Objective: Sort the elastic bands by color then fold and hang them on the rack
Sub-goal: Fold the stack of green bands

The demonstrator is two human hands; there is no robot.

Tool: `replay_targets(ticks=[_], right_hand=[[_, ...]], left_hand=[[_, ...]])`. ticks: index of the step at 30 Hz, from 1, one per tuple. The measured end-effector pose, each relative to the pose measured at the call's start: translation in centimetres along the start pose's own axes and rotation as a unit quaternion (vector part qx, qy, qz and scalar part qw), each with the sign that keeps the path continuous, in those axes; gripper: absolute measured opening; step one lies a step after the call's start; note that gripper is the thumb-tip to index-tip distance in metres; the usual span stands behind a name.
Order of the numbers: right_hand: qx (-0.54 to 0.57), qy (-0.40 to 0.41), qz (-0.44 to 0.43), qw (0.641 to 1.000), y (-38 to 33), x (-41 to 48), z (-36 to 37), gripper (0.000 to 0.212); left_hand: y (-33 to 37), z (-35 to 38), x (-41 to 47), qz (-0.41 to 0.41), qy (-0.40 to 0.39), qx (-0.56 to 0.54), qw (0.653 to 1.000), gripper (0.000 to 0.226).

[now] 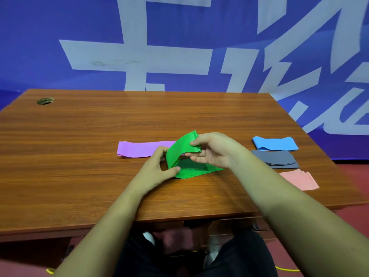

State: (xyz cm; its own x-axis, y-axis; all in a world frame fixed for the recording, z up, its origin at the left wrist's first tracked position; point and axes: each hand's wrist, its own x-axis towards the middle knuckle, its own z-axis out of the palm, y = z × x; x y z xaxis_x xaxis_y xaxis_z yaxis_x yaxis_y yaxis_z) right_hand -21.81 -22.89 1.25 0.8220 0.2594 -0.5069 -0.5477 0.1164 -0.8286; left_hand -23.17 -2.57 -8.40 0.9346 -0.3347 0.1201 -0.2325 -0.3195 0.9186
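Note:
A green elastic band (179, 154) is bent over itself in the middle of the wooden table (79, 132). My right hand (213, 150) pinches its raised upper end between thumb and fingers. My left hand (157, 168) holds the band's left fold, thumb on its lower edge. Behind the green band a purple band (139, 149) lies flat. At the right edge sit three folded piles: blue (275, 143), grey (276, 158) and pink (299, 179). No rack is in view.
A round cable hole (45, 101) is at the table's far left corner. A blue banner with white characters (179, 47) hangs right behind the table. My legs are under the front edge.

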Motion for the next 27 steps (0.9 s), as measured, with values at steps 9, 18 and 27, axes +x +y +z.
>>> replay_targets(ticks=[9, 18, 27], right_hand=[[-0.153, 0.109, 0.009, 0.982, 2.5, 0.4, -1.6, 0.012], [-0.259, 0.206, -0.042, 0.943, 4.0, 1.2, -2.7, 0.014], [-0.402, 0.322, -0.099, 0.852, 6.8, 2.0, -2.9, 0.01]], left_hand=[[-1.0, -1.1, -1.0, 0.048, -0.011, 0.191, 0.98, 0.062], [-1.8, -1.1, -1.4, 0.071, -0.015, 0.223, 0.972, 0.06], [-2.4, -1.1, -1.6, 0.106, -0.026, 0.268, 0.957, 0.041]])
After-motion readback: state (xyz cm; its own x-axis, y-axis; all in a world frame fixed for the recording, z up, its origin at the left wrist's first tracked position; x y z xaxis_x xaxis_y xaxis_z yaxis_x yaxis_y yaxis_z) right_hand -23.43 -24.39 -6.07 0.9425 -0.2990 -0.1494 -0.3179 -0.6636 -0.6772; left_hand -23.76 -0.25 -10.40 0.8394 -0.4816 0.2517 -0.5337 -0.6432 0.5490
